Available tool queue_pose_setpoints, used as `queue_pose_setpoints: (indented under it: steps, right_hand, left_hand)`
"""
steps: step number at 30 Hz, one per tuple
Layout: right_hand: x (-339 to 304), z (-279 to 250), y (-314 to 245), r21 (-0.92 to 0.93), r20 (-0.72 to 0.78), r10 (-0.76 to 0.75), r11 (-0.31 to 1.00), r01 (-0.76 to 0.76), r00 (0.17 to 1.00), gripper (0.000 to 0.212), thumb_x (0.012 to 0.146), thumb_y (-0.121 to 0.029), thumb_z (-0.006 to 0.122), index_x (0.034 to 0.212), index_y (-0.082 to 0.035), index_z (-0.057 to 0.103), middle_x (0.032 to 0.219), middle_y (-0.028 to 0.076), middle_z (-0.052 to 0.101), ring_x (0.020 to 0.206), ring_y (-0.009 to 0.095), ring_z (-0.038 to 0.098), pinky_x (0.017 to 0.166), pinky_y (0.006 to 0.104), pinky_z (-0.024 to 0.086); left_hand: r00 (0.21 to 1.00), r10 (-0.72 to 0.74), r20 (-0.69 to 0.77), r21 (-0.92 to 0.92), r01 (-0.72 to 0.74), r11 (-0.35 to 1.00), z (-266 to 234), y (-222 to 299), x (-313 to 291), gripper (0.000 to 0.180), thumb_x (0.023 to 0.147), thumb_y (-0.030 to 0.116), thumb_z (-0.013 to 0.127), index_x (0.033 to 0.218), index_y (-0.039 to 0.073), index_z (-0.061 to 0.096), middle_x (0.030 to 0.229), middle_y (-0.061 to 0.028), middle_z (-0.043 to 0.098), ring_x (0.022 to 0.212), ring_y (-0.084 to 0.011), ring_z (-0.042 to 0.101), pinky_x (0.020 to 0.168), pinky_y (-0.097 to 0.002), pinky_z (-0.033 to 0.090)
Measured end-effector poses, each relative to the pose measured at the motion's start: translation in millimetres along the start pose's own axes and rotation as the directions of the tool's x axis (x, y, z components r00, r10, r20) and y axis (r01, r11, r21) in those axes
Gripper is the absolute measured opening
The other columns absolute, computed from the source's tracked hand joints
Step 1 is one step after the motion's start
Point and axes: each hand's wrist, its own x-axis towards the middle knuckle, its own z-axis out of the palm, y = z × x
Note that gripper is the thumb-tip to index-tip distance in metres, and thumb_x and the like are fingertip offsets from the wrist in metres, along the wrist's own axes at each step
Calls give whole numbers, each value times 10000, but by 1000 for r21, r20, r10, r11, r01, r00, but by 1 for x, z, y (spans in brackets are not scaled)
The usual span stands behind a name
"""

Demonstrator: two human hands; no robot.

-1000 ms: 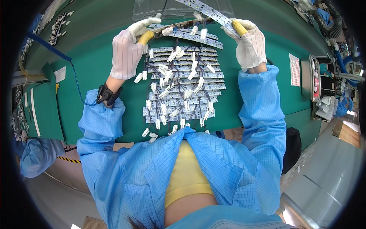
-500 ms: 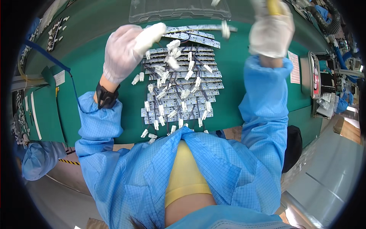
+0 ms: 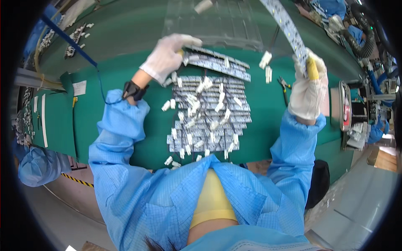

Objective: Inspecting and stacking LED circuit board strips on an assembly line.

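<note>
My right hand point(image 3: 310, 85), in a white glove with a yellow patch near the thumb, grips the lower end of an LED strip board point(image 3: 289, 31). That board slants up toward the far edge, and white connectors point(image 3: 265, 60) dangle on wires beside it. My left hand point(image 3: 169, 56), also gloved, has its thumb and forefinger around the left end of another LED strip point(image 3: 220, 55) at the far side of the pile. Below lie several stacked LED strips point(image 3: 204, 144) in rows, with dark wires and white connectors strewn over them.
A clear plastic tray point(image 3: 213, 25) lies beyond the pile on the green mat point(image 3: 142, 150). Pliers point(image 3: 284, 90) rest near my right hand. Farther right stands a metal-rimmed container point(image 3: 345, 106). A blue cord point(image 3: 100, 79) runs toward my left wrist. Another person's sleeve point(image 3: 39, 165) shows at far left.
My right hand has come nearer, and the LED strip in it now shows clearly. My left hand stays at the far strips' left end. The whole view has shifted a little.
</note>
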Motion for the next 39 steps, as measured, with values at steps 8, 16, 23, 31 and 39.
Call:
queue_pose_setpoints:
  steps: [8,16,23,31,39]
  right_hand:
    - [-10,13,16,196,49,119,972,-127,992,524,824,-258,715,1172,74,508,1152,149,557,1017,199,613,860,238,541]
    - [-18,11,27,57,88,157,985,-162,984,676,792,-461,712,1194,37,495,1202,125,513,1073,183,553,949,265,459]
    - [-21,10,34,89,81,172,980,-179,982,671,797,-456,706,1196,36,482,1186,122,522,1048,186,559,911,260,468]
    - [-24,9,37,125,45,164,978,-168,985,642,809,-427,706,1187,44,487,1160,119,541,1006,169,579,871,246,500]
    - [-24,-13,46,229,142,195,947,-224,970,485,871,-238,647,1210,61,469,1133,113,537,1043,172,575,919,232,494]
  left_hand:
    - [937,216,273,366,-309,878,15,26,9,495,635,130,621,1129,107,632,1090,-108,609,1049,-310,552,924,-423,448]
    - [965,119,234,571,-235,787,26,48,5,259,686,150,640,915,30,623,875,-150,624,870,-298,616,758,-423,499]
    - [950,93,297,548,-249,799,26,39,21,185,742,35,581,917,41,520,699,-122,587,711,-321,635,591,-443,498]
    - [934,72,349,502,-251,828,18,37,22,149,743,79,595,891,59,600,737,-126,615,733,-346,615,660,-460,483]
    - [941,-90,326,481,-83,873,3,41,5,263,612,184,739,840,70,673,772,-129,654,773,-331,633,687,-406,499]
